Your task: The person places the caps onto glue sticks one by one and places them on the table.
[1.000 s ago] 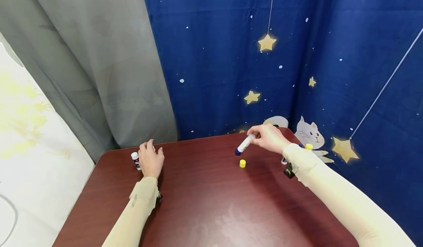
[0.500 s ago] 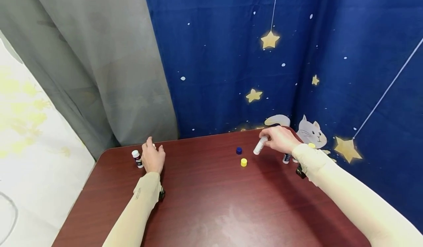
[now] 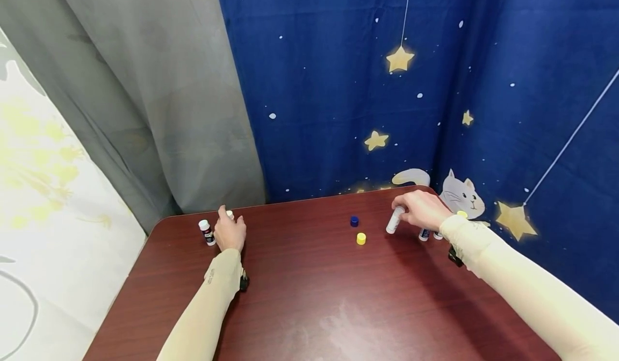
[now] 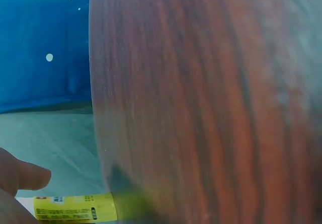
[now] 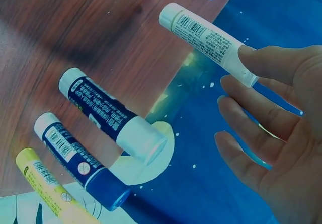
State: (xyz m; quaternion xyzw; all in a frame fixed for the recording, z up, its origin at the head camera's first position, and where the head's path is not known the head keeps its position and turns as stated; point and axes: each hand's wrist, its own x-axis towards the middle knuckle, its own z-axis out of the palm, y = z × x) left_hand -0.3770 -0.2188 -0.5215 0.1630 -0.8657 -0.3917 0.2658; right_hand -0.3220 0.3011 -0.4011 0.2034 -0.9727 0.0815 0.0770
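Observation:
My right hand [image 3: 420, 209] pinches the upper end of a white-labelled glue stick [image 5: 204, 38] between thumb and forefinger. The stick leans slightly, its white base close over the table. Beside it stand a black-labelled glue stick [image 5: 100, 105] with a white cap, a navy one [image 5: 75, 153] with a blue cap, and a yellow one [image 5: 45, 186]. My left hand [image 3: 230, 235] is at the table's far left, thumb and forefinger spread about a yellow glue stick [image 4: 75, 207], whose white top [image 3: 229, 214] shows between them. Just left stands a dark-labelled glue stick [image 3: 207, 232].
On the reddish-brown table [image 3: 309, 280] a loose blue cap [image 3: 354, 221] and a loose yellow cap [image 3: 361, 238] lie left of my right hand. A grey curtain [image 3: 193, 92] and a blue starry curtain [image 3: 329, 92] hang behind the far edge.
My right hand has carried the white glue stick rightward, away from the blue cap, and brought it nearer upright beside the other sticks. My left hand has stayed almost in place.

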